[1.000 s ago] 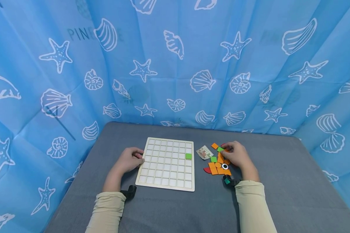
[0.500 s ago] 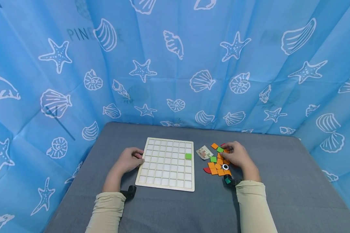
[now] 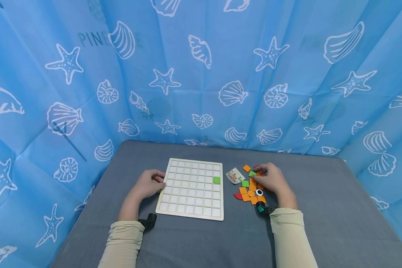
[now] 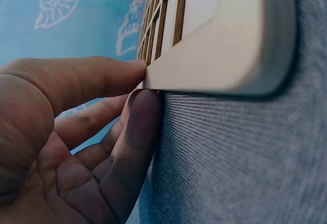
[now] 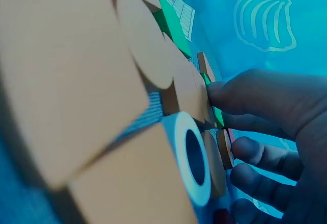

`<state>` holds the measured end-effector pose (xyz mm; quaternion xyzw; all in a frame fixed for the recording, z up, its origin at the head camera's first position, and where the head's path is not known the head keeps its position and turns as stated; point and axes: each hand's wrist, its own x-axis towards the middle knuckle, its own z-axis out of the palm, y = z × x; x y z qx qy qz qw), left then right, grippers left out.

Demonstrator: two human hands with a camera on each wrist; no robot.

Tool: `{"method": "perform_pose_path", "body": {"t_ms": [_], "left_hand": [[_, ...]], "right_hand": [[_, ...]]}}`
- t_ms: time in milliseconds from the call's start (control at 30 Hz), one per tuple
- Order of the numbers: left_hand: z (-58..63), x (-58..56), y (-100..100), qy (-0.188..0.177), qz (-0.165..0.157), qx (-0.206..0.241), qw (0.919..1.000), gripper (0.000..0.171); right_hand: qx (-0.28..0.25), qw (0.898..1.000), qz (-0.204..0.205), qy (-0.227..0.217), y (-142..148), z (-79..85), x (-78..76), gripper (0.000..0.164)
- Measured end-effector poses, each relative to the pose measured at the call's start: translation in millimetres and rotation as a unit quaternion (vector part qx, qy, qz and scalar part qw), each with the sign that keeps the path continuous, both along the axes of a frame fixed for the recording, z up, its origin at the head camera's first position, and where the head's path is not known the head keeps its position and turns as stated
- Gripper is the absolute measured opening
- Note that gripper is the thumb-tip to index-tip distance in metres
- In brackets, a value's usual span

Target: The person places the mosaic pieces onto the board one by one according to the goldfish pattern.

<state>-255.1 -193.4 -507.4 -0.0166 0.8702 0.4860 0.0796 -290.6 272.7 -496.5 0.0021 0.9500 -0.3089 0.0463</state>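
My left hand (image 3: pixel 149 184) pinches the left edge of a pale gridded board (image 3: pixel 189 214), thumb (image 4: pixel 110 76) on top of the rim and a fingertip against its side. One green square tile (image 3: pixel 216 179) sits in a cell near the board's right edge. To the right, my right hand (image 3: pixel 271 178) reaches over a pile of orange tiles (image 3: pixel 245 197). Its thumb and index finger pinch a green tile (image 5: pixel 218 114) at the far side of the pile. A black-and-white eye piece (image 3: pixel 259 192) lies by the wrist camera; more tiles are partly hidden under the hand.
A small picture card (image 3: pixel 235 175) lies between board and pile. Another green square (image 3: pixel 245 184), a red curved piece (image 3: pixel 238 195) and an orange square (image 3: pixel 247 168) lie around the pile. A blue shell-print curtain (image 3: pixel 201 93) hangs behind the grey table (image 3: pixel 201 242).
The green tile at my right thumb has shifted slightly toward me, and some orange tiles below have spread apart a little. My left hand and the board stay where they were.
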Motion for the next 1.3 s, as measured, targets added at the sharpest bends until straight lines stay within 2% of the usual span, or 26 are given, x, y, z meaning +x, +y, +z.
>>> {"method": "perform_pose_path", "body": {"t_ms": [367,767,1300], "left_hand": [[1.8,2.0,0.0,0.003,-0.005,0.001,1.0000,0.036],[3.6,2.4,0.9,0.004,-0.007,0.001,1.0000,0.036],[2.6,2.9,0.0,0.001,-0.007,-0.001,1.0000,0.037]], "right_hand": [[0.018,1.000,-0.007,0.008,-2.1,2.0,-2.1,0.034],[0.010,0.999,0.013,0.032,-2.4,-0.1,-2.5,0.032],[0.000,1.000,0.013,0.025,-2.1,0.9,-0.8,0.033]]}}
